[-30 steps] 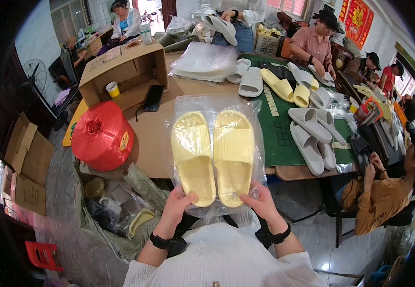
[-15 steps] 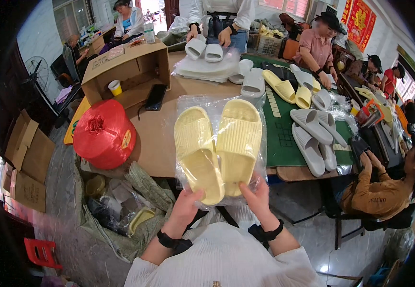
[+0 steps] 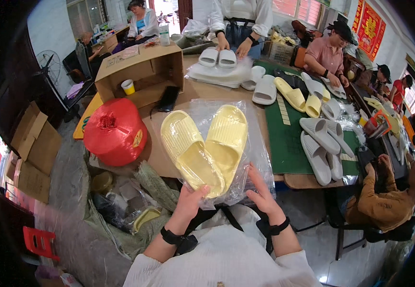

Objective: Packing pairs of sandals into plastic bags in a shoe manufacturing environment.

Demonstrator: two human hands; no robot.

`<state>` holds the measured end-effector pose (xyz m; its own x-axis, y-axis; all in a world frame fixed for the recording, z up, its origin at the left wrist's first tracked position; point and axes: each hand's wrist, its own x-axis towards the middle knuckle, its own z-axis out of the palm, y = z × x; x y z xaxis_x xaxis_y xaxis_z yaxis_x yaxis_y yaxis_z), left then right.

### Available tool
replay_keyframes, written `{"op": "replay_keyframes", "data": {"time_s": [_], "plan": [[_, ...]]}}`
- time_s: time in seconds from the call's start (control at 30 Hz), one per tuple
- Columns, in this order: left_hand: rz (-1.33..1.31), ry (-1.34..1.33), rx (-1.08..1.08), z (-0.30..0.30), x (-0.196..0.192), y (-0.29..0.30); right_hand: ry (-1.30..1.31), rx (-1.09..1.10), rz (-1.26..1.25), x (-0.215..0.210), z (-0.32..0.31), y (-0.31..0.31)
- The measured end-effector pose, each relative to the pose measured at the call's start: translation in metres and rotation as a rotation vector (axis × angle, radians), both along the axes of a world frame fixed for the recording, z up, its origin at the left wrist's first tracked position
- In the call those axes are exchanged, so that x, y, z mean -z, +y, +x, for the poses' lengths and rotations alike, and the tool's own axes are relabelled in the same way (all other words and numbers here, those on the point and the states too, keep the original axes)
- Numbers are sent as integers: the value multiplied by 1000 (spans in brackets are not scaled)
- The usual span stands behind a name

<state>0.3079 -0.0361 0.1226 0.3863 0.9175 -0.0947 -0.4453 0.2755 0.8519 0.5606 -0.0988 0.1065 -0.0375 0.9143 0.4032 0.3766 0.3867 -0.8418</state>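
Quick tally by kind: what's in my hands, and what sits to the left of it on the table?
Pale yellow foam slippers: 2
Clear plastic bag around them: 1
Red roll of plastic twine: 1
Open cardboard box: 1
Small yellow cup: 1
Flat black phone-like thing: 1
Total: 7

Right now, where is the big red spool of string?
In the head view, the red spool sits on the table's left corner, left of the bagged yellow slippers and in front of the open cardboard box.
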Motion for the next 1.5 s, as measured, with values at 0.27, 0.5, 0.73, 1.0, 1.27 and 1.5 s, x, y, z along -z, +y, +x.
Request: {"op": "replay_keyframes", "data": {"time_s": [0.27,0.5,0.73,1.0,1.27,1.5], "plan": [[15,14,-128,-36,-11,8,-589,386,14,19,-13,23],[123,128,-266,-108,-26,4,-554,362,105,23,-13,23],[199,429,-653,-229,-3,-48,-560,385,41,29,-9,21],[84,816,-811,-264,86,-124,-588,411,86,32,-15,23],[17,801,-678,-279,126,-22,-579,401,70,28,-16,21],[-195,926,-817,-354,107,94,-586,426,83,30,-16,21]]}}
